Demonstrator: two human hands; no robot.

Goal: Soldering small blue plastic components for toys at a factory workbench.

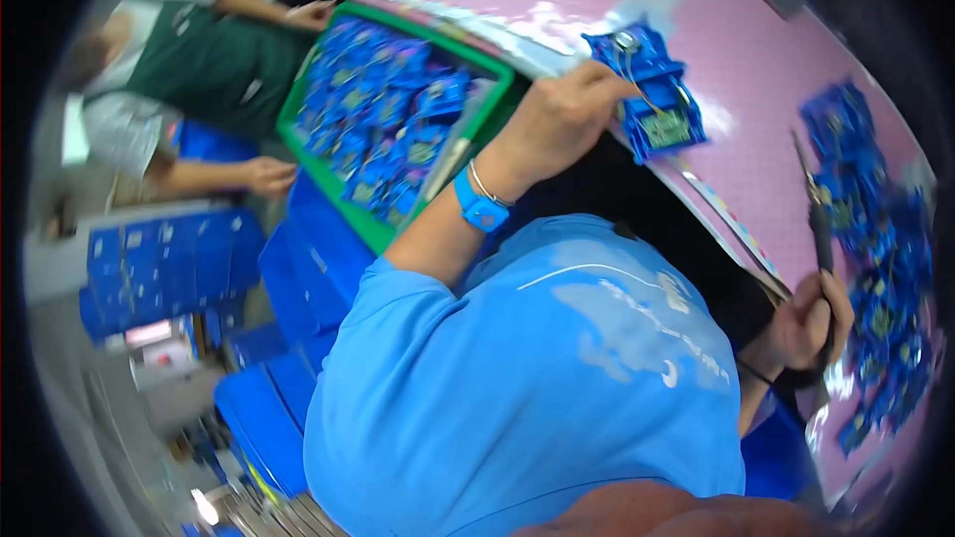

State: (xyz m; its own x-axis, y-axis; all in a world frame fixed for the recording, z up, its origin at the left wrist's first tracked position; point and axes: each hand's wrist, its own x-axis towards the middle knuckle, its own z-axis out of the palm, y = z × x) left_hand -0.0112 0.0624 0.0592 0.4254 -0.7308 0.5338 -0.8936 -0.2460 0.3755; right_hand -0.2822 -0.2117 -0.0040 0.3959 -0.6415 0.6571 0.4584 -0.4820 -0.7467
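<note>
At the near edge of the pink table surface lies a blue plastic casing [642,55] with a round silver part and a green circuit board [667,129]. My left hand [569,119] is closed in a pinch over its left side, where a thin wire [647,99] runs out from the fingertips. My right hand [811,326] is wrapped around the dark handle of a soldering iron [820,229]. Its slim metal tip points up and away from me, apart from the casing. Motion blurs the picture somewhat.
Many similar blue casings [875,239] are heaped on the table at the right. A green-rimmed tray [398,25] of blue casings stands at the left. Beyond it is a co-worker in a green apron [204,65]. Blue bins [264,418] stand below at the left.
</note>
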